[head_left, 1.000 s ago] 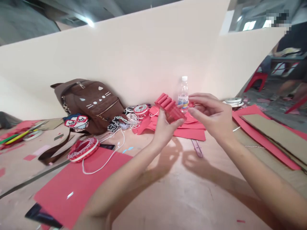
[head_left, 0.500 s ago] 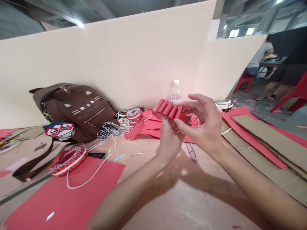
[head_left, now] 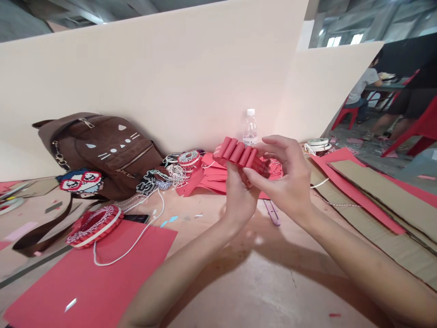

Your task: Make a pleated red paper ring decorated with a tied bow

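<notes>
Both my hands hold a row of rolled red paper tubes [head_left: 238, 152] above the table, in front of a water bottle. My left hand [head_left: 241, 196] grips the row from below; its fingers are mostly hidden behind the paper. From the right, my right hand [head_left: 287, 175] is closed on the row's right end, thumb tip at the last tube. Behind lies a pile of folded red paper [head_left: 208, 180]. A purple clip-like piece [head_left: 272, 213] lies on the table under my right hand.
A brown backpack [head_left: 99, 152] leans on the white partition [head_left: 170, 82]. In front lie a red ring with cord [head_left: 95, 226] and a red sheet [head_left: 102, 278]. Cardboard strips [head_left: 382, 196] cover the right side. The clear bottle [head_left: 250, 125] stands behind my hands. Other people sit and stand far right.
The view has shifted slightly. The red tubes tilt a little more and sit slightly further left in my hands; my grip stays much the same.
</notes>
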`<action>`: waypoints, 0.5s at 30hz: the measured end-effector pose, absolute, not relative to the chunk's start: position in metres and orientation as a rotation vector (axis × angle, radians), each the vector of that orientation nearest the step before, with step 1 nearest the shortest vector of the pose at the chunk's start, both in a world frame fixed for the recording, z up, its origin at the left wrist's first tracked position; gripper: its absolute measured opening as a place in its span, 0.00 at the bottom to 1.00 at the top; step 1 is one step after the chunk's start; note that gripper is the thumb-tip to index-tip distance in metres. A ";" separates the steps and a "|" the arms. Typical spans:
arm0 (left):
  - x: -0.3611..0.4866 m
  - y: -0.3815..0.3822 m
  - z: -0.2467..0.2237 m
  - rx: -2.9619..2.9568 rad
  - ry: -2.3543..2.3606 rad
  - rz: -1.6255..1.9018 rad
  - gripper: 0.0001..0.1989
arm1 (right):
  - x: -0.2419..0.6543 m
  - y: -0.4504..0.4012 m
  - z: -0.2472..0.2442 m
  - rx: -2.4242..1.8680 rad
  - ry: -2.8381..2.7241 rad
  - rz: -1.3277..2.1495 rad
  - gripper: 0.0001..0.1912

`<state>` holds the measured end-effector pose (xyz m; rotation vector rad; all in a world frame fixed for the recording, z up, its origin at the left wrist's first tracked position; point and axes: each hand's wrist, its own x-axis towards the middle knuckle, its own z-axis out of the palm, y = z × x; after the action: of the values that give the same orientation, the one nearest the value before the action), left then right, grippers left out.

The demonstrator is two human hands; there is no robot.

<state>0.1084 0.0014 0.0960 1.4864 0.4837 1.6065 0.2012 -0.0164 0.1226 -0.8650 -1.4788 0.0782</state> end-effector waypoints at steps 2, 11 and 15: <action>0.108 0.000 0.096 1.481 0.509 1.614 0.23 | 0.200 -0.016 0.121 -0.860 -1.477 0.036 0.24; 0.105 -0.003 0.096 1.499 0.610 1.638 0.22 | 0.198 -0.011 0.117 -0.903 -1.484 -0.198 0.22; 0.104 -0.002 0.096 1.519 0.622 1.644 0.21 | 0.198 -0.008 0.114 -0.893 -1.488 -0.267 0.24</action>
<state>0.1045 -0.0022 0.0960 1.5188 0.6222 1.6443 0.1978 -0.0083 0.1141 -0.8926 -1.4881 -0.2673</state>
